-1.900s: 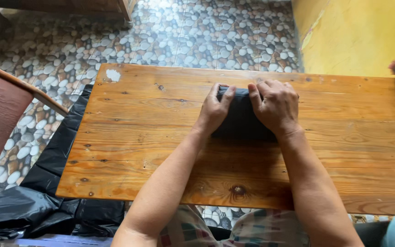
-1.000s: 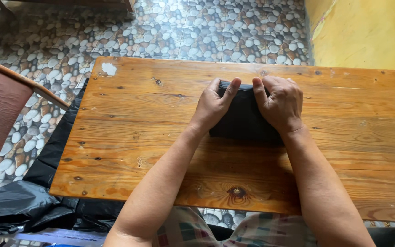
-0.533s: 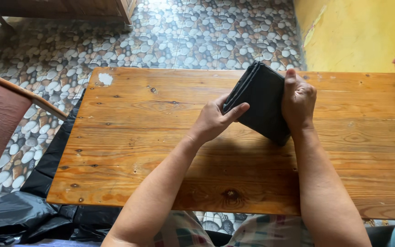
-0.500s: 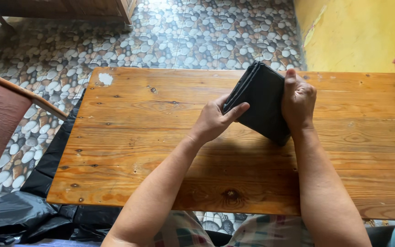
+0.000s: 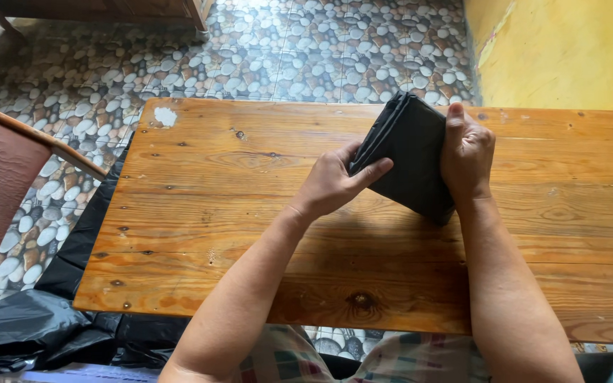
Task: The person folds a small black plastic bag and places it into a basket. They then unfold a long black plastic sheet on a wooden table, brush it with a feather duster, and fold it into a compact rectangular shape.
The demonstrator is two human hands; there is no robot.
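One folded black bag (image 5: 409,159), seemingly plastic, gripped by left hand (image 5: 331,181), right hand (image 5: 466,152)

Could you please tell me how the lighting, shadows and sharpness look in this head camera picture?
Head view: soft, even daylight; sharp throughout; the folded black plastic sheet shows little surface detail; faint shadow under both forearms on the wooden plank table; mild glare on the pebble-patterned floor tiles.

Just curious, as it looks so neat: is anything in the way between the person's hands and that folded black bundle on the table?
Nothing visible. Both hands are already on the folded black bundle: the left hand pinches its near edge, and the right hand has a grip on its right side. The wooden table around it shows no other object.
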